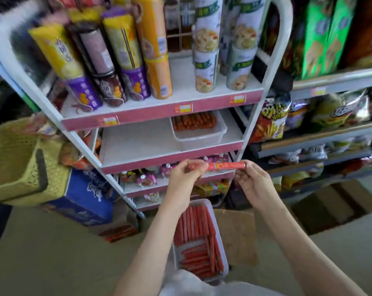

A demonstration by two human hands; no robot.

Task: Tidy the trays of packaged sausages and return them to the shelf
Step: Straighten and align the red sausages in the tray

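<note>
So far: one clear tray [202,139] is already set on the middle shelf [138,144], at about 1 o'clock from the hands; a second tray [223,242] is not yet returned and is seen low at 6 o'clock.
Left to do: judged from the frame, the lower tray is only partly tidied, and it has yet to be lifted to the bare shelf space at 11 o'clock.
Shelf tray contents: a single row of red-brown sausages [193,122] is packed along its far wall; the near half is bare.
Lower tray contents: packaged sausages [193,227] are lined up lengthwise in the far half, while those in the near half are laid crosswise and less evenly.
Sausage in hand: one red packaged sausage stick [223,166] is held level at the centre, in front of the shelf edge.
Left hand [186,175]: its fingers are curled and pinched on the stick's left end.
Right hand [250,179]: its fingertips are pinched on the right end.
Loose stock: a few red sticks [120,231] are seen at 8 o'clock outside any tray.
Basket [14,165]: a yellow-green basket is stood at 9 o'clock; its contents cannot be told.
</note>
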